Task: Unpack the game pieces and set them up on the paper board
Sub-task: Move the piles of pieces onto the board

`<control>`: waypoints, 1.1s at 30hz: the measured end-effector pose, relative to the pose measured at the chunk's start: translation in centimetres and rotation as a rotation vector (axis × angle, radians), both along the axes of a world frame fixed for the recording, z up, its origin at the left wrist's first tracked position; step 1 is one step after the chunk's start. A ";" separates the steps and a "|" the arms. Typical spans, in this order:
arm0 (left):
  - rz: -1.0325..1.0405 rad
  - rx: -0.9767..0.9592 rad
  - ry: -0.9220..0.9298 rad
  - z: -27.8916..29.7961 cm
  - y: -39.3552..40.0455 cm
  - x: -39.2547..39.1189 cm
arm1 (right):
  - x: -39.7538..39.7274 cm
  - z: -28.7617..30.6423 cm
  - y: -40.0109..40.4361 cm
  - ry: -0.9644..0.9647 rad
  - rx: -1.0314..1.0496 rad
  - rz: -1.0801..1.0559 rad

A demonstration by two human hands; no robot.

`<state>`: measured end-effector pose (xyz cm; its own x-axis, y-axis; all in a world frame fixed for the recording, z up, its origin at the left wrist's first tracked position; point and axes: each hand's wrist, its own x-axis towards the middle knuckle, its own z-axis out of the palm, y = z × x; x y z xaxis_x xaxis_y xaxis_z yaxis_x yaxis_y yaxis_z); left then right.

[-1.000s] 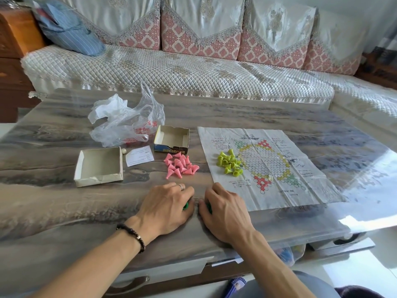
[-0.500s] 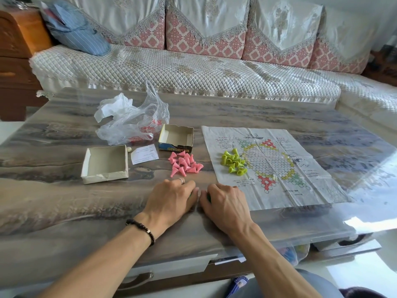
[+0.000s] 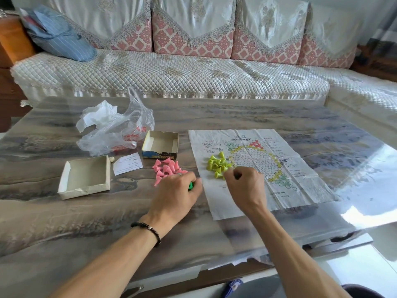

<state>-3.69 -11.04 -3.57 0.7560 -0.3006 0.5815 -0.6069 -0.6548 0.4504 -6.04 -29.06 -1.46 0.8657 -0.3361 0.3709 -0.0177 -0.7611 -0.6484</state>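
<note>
The paper board (image 3: 268, 168) lies flat on the right half of the table (image 3: 214, 117), unfolded, with crease lines showing. Its long axis runs from the near-left to the far-right, slightly skewed to the table edge. The printed hexagonal grid sits in the middle of the sheet, with a red corner zone at the far end.

A cluster of yellow-green pieces (image 3: 218, 165) rests on the left part of the paper board, at the left edge of the printed grid. The pieces are cone-shaped and lie tipped in mixed directions. A cluster of pink pieces (image 3: 166, 168) lies on the bare table just left of the board, also tipped in mixed directions.

The left hand (image 3: 175, 195) rests palm down on the table at the near edge of the pink cluster. Its fingers are curled over green pieces (image 3: 191, 186), only a small part of which shows.

The right hand (image 3: 245, 188) is over the near-left part of the board, just beside the yellow-green cluster. Its fingers are curled tightly inward; whether it holds anything cannot be determined.

Two open box halves (image 3: 86, 177) (image 3: 161, 145), a paper slip (image 3: 127, 164) and a plastic bag (image 3: 116, 130) lie on the left of the table.
</note>
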 end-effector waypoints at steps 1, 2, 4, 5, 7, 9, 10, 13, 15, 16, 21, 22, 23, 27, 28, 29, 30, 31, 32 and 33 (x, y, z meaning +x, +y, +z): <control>-0.030 -0.019 0.016 0.3 -1.4 0.2 | 0.1 0.3 -1.4 0.000 0.022 -0.018; -0.062 -0.035 0.034 0.7 -3.0 0.4 | 0.1 0.5 -2.9 0.002 0.040 -0.042; -0.120 -0.054 0.063 1.2 -6.3 0.8 | 0.1 0.8 -6.2 0.007 0.052 -0.102; -0.147 -0.059 0.079 1.4 -8.1 0.9 | 0.2 1.0 -7.8 0.015 0.052 -0.133; -0.185 -0.054 0.103 1.7 -11.6 1.1 | 0.4 1.2 -11.2 0.056 0.038 -0.186; -0.197 -0.029 0.111 1.6 -15.1 1.4 | 1.0 1.1 -14.5 0.106 0.034 -0.222; -0.206 -0.010 0.112 1.5 -16.8 1.6 | 1.3 1.0 -16.0 0.132 0.045 -0.232; -0.247 0.066 0.112 0.9 -21.4 2.1 | 2.5 0.5 -19.5 0.234 0.070 -0.222; -0.267 0.113 0.102 0.4 -23.6 2.5 | 3.0 0.1 -20.7 0.261 0.071 -0.199; -0.274 0.135 0.095 0.1 -24.5 2.6 | 3.2 -0.1 -21.1 0.268 0.079 -0.195; -0.245 0.275 0.014 -1.6 -25.8 2.7 | 3.8 -1.4 -21.9 0.328 0.084 -0.184; -0.241 0.283 -0.019 -1.9 -25.7 2.5 | 3.9 -1.6 -22.0 0.336 0.089 -0.186; -0.236 0.270 -0.048 -2.0 -25.5 2.4 | 4.0 -1.7 -21.9 0.342 0.087 -0.184; -0.263 0.214 0.050 -1.7 -24.7 2.1 | 4.1 -1.3 -21.6 0.360 0.054 -0.153; -0.280 0.216 0.111 -1.7 -24.3 2.1 | 4.1 -1.2 -21.5 0.375 0.050 -0.147; -0.303 0.217 0.159 -1.5 -23.9 2.1 | 4.0 -1.0 -21.3 0.396 0.054 -0.138; -0.332 0.222 0.203 -1.3 -23.5 2.1 | 3.9 -0.7 -21.2 0.416 0.067 -0.123; -0.360 0.233 0.242 -1.0 -23.0 2.0 | 3.8 -0.4 -21.1 0.425 0.088 -0.109; -0.382 0.248 0.276 -0.6 -22.5 2.1 | 3.7 -0.1 -21.1 0.422 0.113 -0.097; -0.391 0.261 0.300 -0.3 -22.0 2.2 | 3.4 0.2 -21.2 0.409 0.130 -0.084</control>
<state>-1.51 -33.03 -3.82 0.6799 -0.6975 0.2262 -0.6973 -0.5195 0.4938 -2.59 -50.22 -1.26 0.9001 -0.4330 -0.0474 -0.3517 -0.6582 -0.6656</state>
